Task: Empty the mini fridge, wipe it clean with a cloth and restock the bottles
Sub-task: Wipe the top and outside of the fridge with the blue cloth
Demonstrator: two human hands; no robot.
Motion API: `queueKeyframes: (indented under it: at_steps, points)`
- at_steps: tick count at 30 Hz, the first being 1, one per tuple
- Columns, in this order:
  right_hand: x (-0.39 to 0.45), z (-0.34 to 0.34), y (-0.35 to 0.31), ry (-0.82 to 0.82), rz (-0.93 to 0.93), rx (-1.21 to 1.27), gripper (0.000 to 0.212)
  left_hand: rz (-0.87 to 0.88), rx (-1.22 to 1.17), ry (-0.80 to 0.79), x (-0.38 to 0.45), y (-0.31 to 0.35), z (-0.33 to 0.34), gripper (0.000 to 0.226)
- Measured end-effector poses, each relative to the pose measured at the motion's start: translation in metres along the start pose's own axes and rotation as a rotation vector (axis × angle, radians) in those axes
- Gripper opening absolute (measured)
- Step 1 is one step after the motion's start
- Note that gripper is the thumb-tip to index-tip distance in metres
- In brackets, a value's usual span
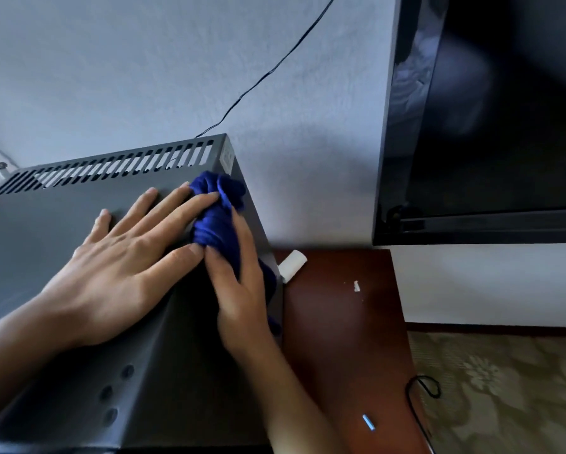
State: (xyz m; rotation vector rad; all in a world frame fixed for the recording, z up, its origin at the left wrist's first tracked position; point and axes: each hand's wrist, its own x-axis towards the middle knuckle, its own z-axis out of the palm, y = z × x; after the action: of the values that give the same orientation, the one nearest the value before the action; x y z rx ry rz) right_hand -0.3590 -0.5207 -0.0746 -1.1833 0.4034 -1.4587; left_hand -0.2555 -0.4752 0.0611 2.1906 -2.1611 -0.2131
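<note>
Left hand point(121, 257) lies flat, fingers straight, on the mini fridge point(62, 224) top. Right hand point(239, 290) clutches the bunched blue cloth point(216, 224) at the right edge. Cloth judged soft, light; best gripped wadded.

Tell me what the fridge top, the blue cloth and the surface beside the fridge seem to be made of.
Fridge top: looks like painted sheet metal, matte dark grey, with punched vent slots along the back edge. Blue cloth: soft woven or knit fabric, bunched into folds. Surface beside the fridge: reddish-brown wood or veneer, glossy; which one cannot be told.
</note>
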Motion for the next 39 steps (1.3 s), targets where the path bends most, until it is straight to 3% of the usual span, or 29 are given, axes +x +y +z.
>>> queueKeyframes:
  at_steps: [4,9,15,19,22,29,34,37,39]
  points:
    - [0.025,-0.01,0.027,0.066,0.019,-0.085,0.055,-0.019,0.03,-0.017,0.0,0.001,0.0,0.065]
    - [0.075,-0.043,0.118,0.286,0.276,-0.157,0.055,-0.022,0.058,-0.042,0.0,0.001,-0.002,0.073]
    - [0.063,-0.103,0.22,0.271,0.593,-0.266,0.05,-0.017,0.054,-0.036,0.0,-0.001,-0.001,0.074]
    - [0.018,-0.123,0.245,0.282,0.692,-0.223,0.018,-0.02,0.049,-0.044,0.0,-0.002,-0.002,0.073]
    - [0.011,-0.118,0.23,0.304,0.691,-0.187,0.033,-0.013,0.055,-0.045,0.0,-0.003,-0.001,0.073]
    - [0.035,-0.048,0.105,0.234,0.374,-0.155,0.063,-0.021,0.056,-0.043,0.0,-0.002,0.001,0.077]
    - [-0.045,0.005,0.002,0.133,0.116,-0.099,0.06,-0.028,0.029,-0.031,0.001,-0.003,0.002,0.07]
    - [-0.115,0.02,-0.022,0.11,-0.024,-0.216,0.064,-0.024,0.003,-0.028,0.001,-0.008,0.003,0.064]
    - [-0.124,0.018,-0.025,-0.006,0.04,-0.236,0.058,-0.024,-0.006,-0.031,0.001,-0.009,0.004,0.062]
